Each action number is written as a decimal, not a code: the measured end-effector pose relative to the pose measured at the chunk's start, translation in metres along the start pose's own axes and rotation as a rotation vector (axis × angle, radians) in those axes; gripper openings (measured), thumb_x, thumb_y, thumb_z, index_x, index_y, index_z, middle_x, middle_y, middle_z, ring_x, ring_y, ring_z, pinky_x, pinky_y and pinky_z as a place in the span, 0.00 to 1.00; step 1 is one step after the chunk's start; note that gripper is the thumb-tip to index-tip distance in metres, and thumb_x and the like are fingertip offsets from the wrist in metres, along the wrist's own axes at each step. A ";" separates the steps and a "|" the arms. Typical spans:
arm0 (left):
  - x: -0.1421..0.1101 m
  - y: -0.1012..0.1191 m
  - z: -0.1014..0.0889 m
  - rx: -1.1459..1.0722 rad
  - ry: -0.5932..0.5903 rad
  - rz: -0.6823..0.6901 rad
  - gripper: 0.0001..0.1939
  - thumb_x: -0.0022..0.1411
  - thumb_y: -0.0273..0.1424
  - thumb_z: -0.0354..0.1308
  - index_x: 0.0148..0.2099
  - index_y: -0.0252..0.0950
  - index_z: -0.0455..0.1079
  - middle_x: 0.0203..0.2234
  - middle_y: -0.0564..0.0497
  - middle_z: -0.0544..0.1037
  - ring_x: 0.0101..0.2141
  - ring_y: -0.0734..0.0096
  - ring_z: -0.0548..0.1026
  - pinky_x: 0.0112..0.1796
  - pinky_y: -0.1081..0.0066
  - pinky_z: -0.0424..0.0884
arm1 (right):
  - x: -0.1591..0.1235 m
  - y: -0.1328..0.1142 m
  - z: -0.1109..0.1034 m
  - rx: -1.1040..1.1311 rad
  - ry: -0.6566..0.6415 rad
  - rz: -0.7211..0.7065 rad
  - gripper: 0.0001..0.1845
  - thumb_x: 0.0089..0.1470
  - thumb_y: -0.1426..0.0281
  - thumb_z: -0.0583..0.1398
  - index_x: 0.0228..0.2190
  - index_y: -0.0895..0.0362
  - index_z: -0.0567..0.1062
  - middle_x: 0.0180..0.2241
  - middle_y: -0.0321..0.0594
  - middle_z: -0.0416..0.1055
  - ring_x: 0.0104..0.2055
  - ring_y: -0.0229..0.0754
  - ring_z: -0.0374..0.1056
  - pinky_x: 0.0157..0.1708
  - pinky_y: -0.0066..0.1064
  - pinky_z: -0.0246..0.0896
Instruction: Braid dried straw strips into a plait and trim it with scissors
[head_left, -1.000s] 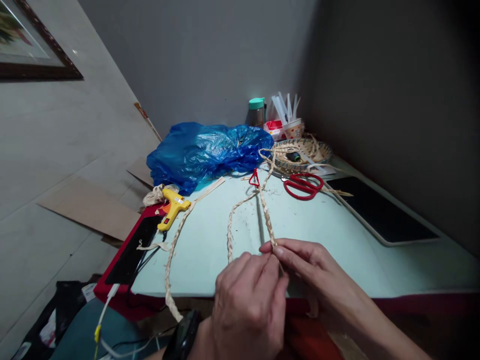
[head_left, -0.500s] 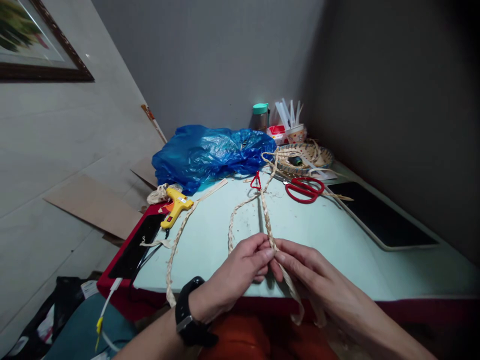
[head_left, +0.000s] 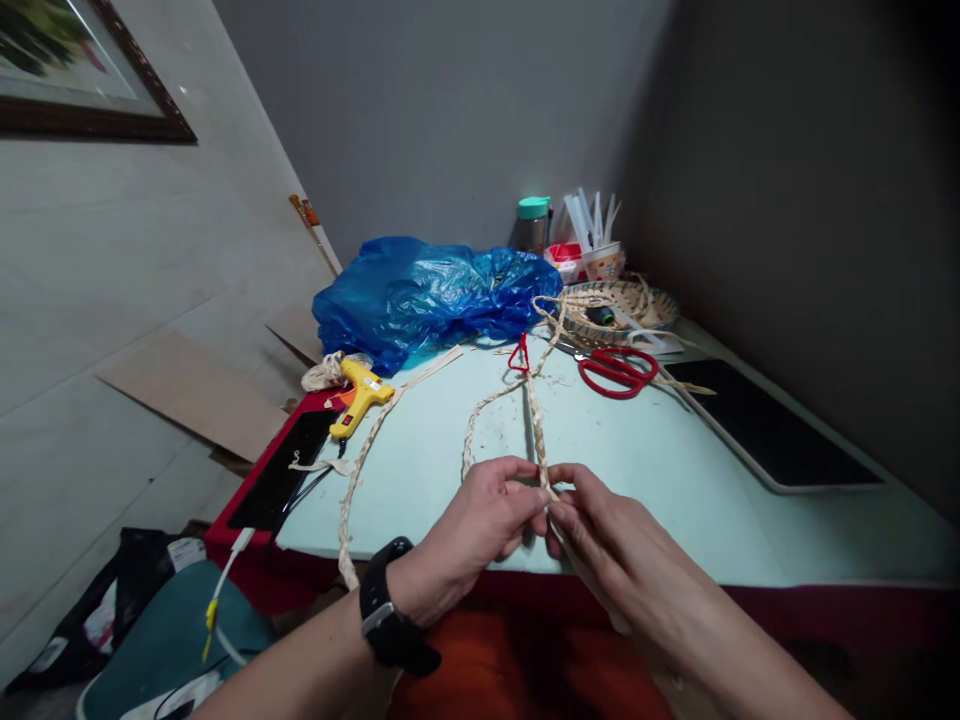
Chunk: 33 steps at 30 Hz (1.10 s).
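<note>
Back wall [head_left: 450,130] is plain flat grey, and it runs into a much darker right wall [head_left: 780,200] that fades almost to black at the edge. Left wall [head_left: 82,240] is pale with thin seams, and there's a framed picture [head_left: 60,70] up in the corner. The surface [head_left: 697,530] is pale mint on top, deep red below. Teal seat [head_left: 150,650] at lower left, maybe a stool, hard to say. Light's pretty dim overall.
</note>
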<state>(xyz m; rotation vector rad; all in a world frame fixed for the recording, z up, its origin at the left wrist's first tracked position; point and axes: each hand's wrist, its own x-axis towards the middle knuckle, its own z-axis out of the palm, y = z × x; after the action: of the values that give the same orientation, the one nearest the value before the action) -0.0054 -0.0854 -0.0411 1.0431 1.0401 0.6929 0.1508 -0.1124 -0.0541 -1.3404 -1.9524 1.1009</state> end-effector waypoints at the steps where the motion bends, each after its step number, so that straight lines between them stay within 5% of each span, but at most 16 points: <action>1: 0.000 0.000 0.001 0.017 0.021 0.000 0.15 0.56 0.35 0.59 0.43 0.31 0.67 0.17 0.59 0.69 0.12 0.85 0.50 0.15 0.76 0.43 | 0.000 -0.002 0.000 -0.097 0.010 0.011 0.10 0.66 0.63 0.43 0.39 0.53 0.59 0.26 0.36 0.71 0.25 0.40 0.66 0.26 0.30 0.57; 5: 0.001 -0.006 0.005 0.070 0.082 0.069 0.09 0.55 0.34 0.58 0.35 0.32 0.69 0.17 0.55 0.72 0.15 0.83 0.57 0.19 0.76 0.50 | -0.003 -0.005 -0.002 -0.592 0.099 0.026 0.03 0.57 0.72 0.50 0.32 0.52 0.60 0.19 0.34 0.67 0.16 0.42 0.62 0.19 0.31 0.43; 8: 0.002 -0.010 0.006 0.048 0.102 0.124 0.10 0.54 0.35 0.60 0.29 0.32 0.69 0.17 0.54 0.72 0.19 0.78 0.64 0.23 0.76 0.56 | -0.009 -0.006 -0.002 -0.836 0.252 -0.131 0.08 0.50 0.78 0.53 0.28 0.52 0.63 0.20 0.36 0.68 0.18 0.44 0.64 0.18 0.30 0.39; 15: -0.008 -0.002 0.008 0.030 0.105 0.069 0.09 0.56 0.33 0.58 0.31 0.31 0.72 0.13 0.57 0.66 0.15 0.82 0.56 0.18 0.76 0.46 | -0.023 -0.007 0.026 -0.903 0.516 -0.373 0.13 0.50 0.83 0.52 0.31 0.56 0.71 0.21 0.37 0.67 0.20 0.41 0.62 0.20 0.32 0.43; 20: -0.009 -0.003 0.007 -0.090 0.109 0.062 0.10 0.51 0.33 0.64 0.33 0.31 0.71 0.16 0.57 0.68 0.17 0.81 0.61 0.20 0.78 0.52 | -0.028 -0.008 0.017 -0.604 0.459 -0.451 0.12 0.60 0.77 0.51 0.38 0.57 0.74 0.32 0.41 0.74 0.31 0.44 0.67 0.30 0.33 0.57; 24: -0.007 -0.006 0.001 -0.087 0.018 0.094 0.10 0.54 0.33 0.63 0.36 0.31 0.72 0.19 0.56 0.71 0.16 0.83 0.60 0.21 0.78 0.51 | -0.021 -0.010 -0.008 -0.180 0.361 -0.193 0.13 0.64 0.63 0.52 0.44 0.54 0.72 0.43 0.43 0.74 0.43 0.45 0.70 0.42 0.33 0.63; 28: -0.008 -0.005 -0.002 -0.065 -0.008 0.148 0.10 0.57 0.33 0.61 0.38 0.32 0.72 0.19 0.58 0.67 0.16 0.84 0.57 0.20 0.77 0.48 | -0.004 -0.009 -0.010 -0.003 0.160 -0.038 0.18 0.66 0.60 0.47 0.46 0.54 0.71 0.39 0.42 0.75 0.40 0.44 0.71 0.41 0.34 0.63; 33: -0.013 -0.004 0.000 -0.032 -0.020 0.172 0.06 0.59 0.31 0.59 0.36 0.33 0.67 0.15 0.60 0.63 0.16 0.83 0.55 0.21 0.77 0.48 | 0.011 -0.001 0.001 0.135 0.067 -0.031 0.19 0.65 0.56 0.48 0.34 0.55 0.71 0.29 0.37 0.71 0.35 0.44 0.67 0.44 0.35 0.61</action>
<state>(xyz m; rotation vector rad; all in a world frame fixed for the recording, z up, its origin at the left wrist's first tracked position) -0.0100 -0.0979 -0.0402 1.1184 0.9265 0.8338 0.1454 -0.1022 -0.0538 -1.2552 -1.8108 1.1376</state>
